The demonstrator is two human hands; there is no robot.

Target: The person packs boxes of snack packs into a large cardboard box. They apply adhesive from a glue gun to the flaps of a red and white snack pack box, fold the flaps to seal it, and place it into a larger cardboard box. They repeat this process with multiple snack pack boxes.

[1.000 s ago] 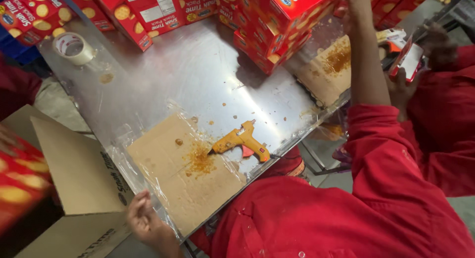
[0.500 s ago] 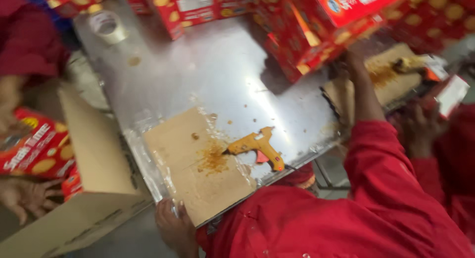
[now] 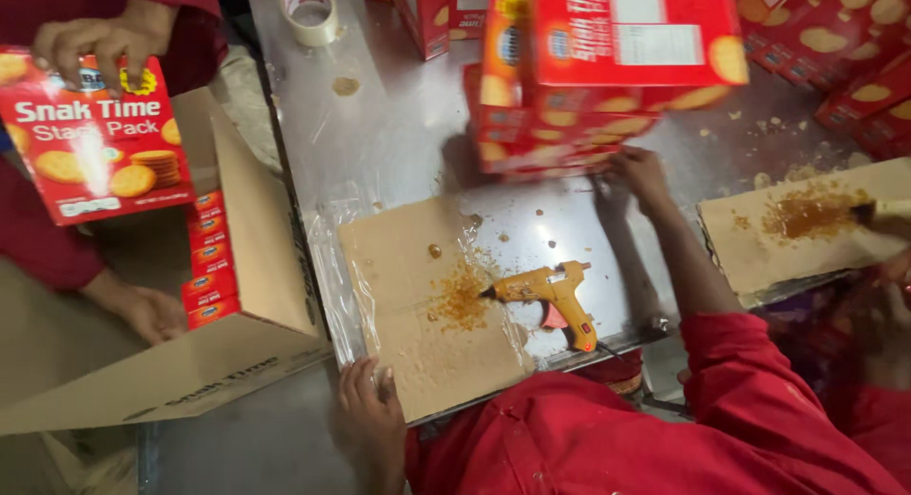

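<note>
My right hand (image 3: 641,177) reaches across the steel table (image 3: 399,125), its fingers spread against the bottom of a stack of red biscuit boxes (image 3: 588,68); it holds nothing. My left hand (image 3: 370,410) curls over the table's near edge at the corner of a glue-stained cardboard sheet (image 3: 427,305). A yellow hot-glue gun (image 3: 550,296) lies between my arms with its nozzle on that sheet.
At the left a co-worker holds a red box (image 3: 95,134) above an open brown carton (image 3: 237,258) holding several red boxes. A tape roll (image 3: 310,9) lies at the far end. On the right lie a second stained cardboard (image 3: 797,224) and more red boxes (image 3: 845,49).
The view has swung left and closer. The co-worker has raised a red box over the carton. My hands stay at the stack and the table edge.
</note>
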